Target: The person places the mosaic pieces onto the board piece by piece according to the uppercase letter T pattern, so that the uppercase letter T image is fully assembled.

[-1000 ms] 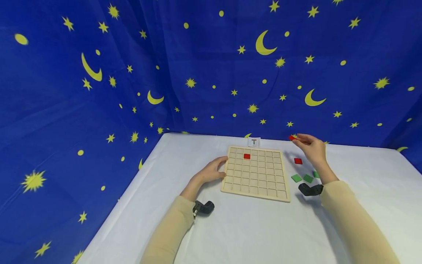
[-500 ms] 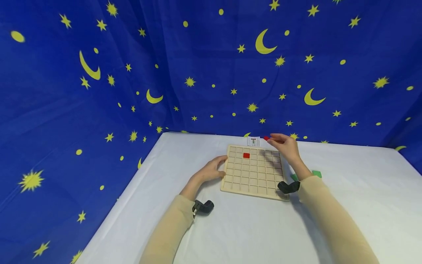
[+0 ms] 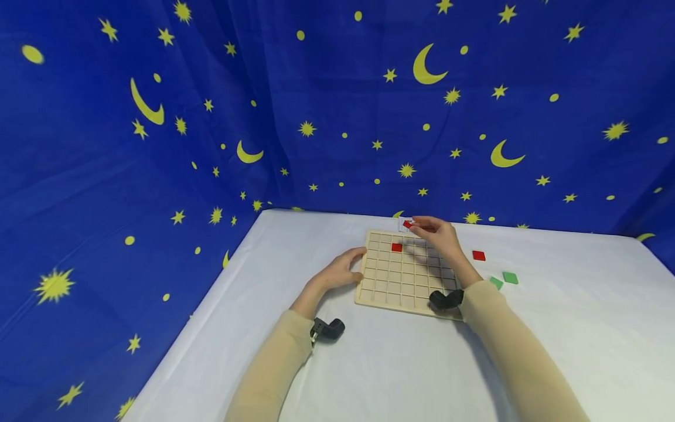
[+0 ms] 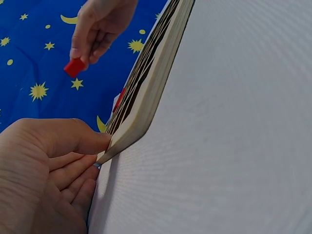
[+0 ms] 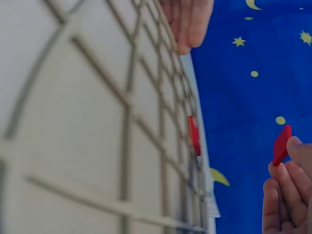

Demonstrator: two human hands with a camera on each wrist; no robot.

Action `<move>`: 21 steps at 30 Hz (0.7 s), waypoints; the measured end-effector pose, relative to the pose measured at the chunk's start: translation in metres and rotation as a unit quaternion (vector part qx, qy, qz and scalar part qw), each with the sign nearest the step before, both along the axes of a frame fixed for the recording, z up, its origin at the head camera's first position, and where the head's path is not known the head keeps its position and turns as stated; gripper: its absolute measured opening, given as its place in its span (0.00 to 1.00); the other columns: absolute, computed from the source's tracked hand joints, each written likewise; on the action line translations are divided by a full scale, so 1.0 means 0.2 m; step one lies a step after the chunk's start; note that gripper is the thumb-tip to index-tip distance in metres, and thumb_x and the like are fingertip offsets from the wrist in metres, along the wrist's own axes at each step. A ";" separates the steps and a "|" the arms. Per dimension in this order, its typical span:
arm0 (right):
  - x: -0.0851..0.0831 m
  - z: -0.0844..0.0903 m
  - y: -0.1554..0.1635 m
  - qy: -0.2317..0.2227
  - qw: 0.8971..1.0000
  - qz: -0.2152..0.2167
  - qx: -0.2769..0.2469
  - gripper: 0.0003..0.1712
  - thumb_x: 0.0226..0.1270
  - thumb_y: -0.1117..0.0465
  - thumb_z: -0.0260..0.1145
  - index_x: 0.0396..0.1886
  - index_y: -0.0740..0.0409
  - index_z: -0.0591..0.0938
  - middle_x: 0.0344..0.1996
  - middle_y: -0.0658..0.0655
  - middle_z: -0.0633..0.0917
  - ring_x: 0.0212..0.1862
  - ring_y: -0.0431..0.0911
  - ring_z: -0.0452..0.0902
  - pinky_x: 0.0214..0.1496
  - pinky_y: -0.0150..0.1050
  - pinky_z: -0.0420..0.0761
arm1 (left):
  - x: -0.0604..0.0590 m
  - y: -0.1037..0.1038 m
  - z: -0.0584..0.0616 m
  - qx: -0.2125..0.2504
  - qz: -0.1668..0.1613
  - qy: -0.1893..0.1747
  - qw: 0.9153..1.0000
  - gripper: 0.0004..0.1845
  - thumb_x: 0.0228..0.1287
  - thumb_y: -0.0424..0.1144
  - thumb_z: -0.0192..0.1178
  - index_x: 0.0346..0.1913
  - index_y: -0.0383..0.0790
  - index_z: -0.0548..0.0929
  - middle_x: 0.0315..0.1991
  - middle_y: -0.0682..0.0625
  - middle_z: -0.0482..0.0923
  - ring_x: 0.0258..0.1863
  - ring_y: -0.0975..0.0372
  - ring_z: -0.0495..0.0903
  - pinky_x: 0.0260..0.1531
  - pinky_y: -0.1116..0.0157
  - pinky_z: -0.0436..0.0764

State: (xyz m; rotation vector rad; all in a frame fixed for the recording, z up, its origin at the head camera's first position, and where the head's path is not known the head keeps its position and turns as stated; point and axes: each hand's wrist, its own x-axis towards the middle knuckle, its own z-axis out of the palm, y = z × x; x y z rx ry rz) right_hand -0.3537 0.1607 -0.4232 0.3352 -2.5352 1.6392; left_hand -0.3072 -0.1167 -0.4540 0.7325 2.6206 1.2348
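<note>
Right of centre in the head view, the right hand [image 3: 442, 240] has swung leftward from beside the loose tiles and hangs over the top part of the wooden board [image 3: 381, 279]. Its pinched red tile [image 3: 408, 224] now partly covers the paper card [image 3: 402, 226]. One red tile in the grid [image 3: 396, 248] sits in the same square as a second ago. With the forearm shifted, a loose red tile [image 3: 479, 256] and two green tiles [image 3: 510, 278] show at right. The left hand [image 3: 337, 274] stays spread against the board's left edge.

In the left wrist view, the left thumb and fingers lie relaxed and touching that edge, which looks like steadying.

In the right wrist view, thumb and fingertip nip the tile, clear of the board: it seems carried across, but not yet seated.
</note>
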 end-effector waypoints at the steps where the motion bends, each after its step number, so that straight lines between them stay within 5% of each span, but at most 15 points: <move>1: 0.00 -0.02 0.00 -0.001 1.000 0.005 -0.001 0.29 0.61 0.47 0.66 0.57 0.60 0.78 0.50 0.60 0.82 0.48 0.47 0.79 0.45 0.29 0.79 | 0.00 0.00 0.00 -0.001 0.000 0.000 1.000 0.38 0.53 0.27 0.61 0.69 0.29 0.60 0.68 0.39 0.60 0.68 0.51 0.57 0.68 0.60 0.55; 8: 0.01 -0.12 0.05 -0.005 0.998 0.057 0.013 0.26 0.65 0.53 0.64 0.59 0.63 0.77 0.51 0.62 0.81 0.47 0.46 0.79 0.45 0.29 0.78 | 0.00 0.00 0.00 -0.004 0.002 0.000 1.000 0.38 0.53 0.27 0.61 0.69 0.29 0.60 0.68 0.39 0.60 0.69 0.52 0.57 0.68 0.61 0.55; 14: 0.01 -0.18 0.06 -0.008 0.998 0.050 0.028 0.24 0.63 0.55 0.66 0.57 0.62 0.79 0.49 0.61 0.82 0.47 0.49 0.79 0.44 0.30 0.79 | 0.01 0.00 0.01 0.004 0.001 -0.002 1.000 0.38 0.53 0.26 0.61 0.68 0.29 0.60 0.68 0.39 0.61 0.68 0.52 0.57 0.68 0.61 0.55; 21: 0.02 -0.20 0.04 0.040 0.994 0.055 0.087 0.21 0.60 0.60 0.69 0.53 0.64 0.81 0.44 0.60 0.84 0.43 0.51 0.80 0.46 0.44 0.80 | 0.01 0.00 0.01 0.005 0.002 -0.001 1.000 0.37 0.53 0.26 0.61 0.68 0.28 0.60 0.68 0.38 0.61 0.68 0.51 0.57 0.68 0.61 0.55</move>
